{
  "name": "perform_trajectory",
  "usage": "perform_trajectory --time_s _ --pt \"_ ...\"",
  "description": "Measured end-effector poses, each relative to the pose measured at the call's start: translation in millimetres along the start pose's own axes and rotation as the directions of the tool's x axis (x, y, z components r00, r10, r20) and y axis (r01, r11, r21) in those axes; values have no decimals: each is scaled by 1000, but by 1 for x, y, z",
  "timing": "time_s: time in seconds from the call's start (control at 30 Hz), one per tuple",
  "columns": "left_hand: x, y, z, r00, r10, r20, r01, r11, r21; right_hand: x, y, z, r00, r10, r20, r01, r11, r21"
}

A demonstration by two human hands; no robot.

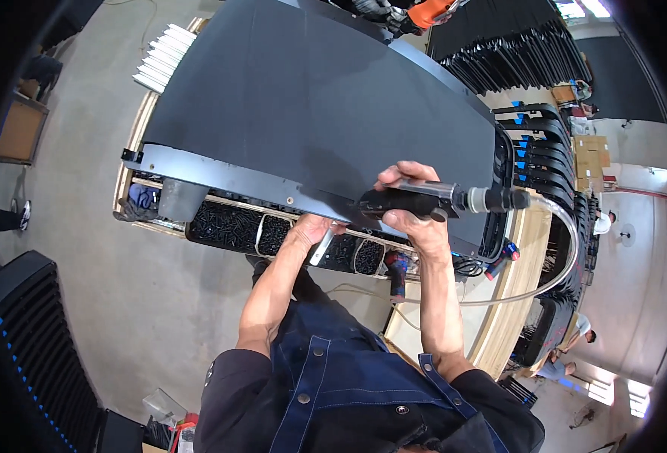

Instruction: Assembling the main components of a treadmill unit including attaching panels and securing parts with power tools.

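In front of me lies a long dark treadmill deck (296, 90) with a black belt and a grey side rail (235, 174). My right hand (416, 219) is wrapped round a black and silver air screwdriver (416, 200) lying across the near rail. Its nose points left at the rail, but the tip's contact is hard to see. Just below the rail's near edge, my left hand (312, 229) is closed, fingers partly hidden. A flat silvery metal piece (324, 246) sticks out from it. A pale air hose (571, 257) curves from the screwdriver's right end.
Bins of black screws (224, 225) sit under the near rail. Two cordless drivers, one red and black (396, 272), lie nearby. Past the deck, an orange sleeve (428, 13) and gloved hand belong to a co-worker. Black frames (533, 143) stand stacked right; white bars (169, 57) lie left.
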State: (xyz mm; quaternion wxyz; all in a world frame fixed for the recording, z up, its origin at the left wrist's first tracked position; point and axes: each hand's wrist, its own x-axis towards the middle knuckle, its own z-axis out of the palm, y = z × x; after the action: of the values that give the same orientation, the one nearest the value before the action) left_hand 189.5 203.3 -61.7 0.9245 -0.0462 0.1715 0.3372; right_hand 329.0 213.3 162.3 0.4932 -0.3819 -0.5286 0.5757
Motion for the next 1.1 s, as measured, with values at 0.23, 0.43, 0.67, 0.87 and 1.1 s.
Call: perform_trajectory --time_s 0.23,0.43,0.67,0.87,1.1 --pt "-11 18 7 979 190 -69 -159 935 317 6 0 15 997 -73 -33 69 993 -95" --pt "-2 -5 -26 941 319 -116 -249 880 405 7 2 25 987 -140 79 154 964 -218" --pt "10 -17 -32 954 281 -109 -231 914 333 8 9 22 986 -167 -10 164 977 -134" --pt "8 -24 -28 917 386 -101 -363 912 190 9 12 24 984 -168 52 174 975 -137" --pt "10 -33 -35 894 438 -89 -421 892 166 5 14 24 988 -154 20 155 980 -124"
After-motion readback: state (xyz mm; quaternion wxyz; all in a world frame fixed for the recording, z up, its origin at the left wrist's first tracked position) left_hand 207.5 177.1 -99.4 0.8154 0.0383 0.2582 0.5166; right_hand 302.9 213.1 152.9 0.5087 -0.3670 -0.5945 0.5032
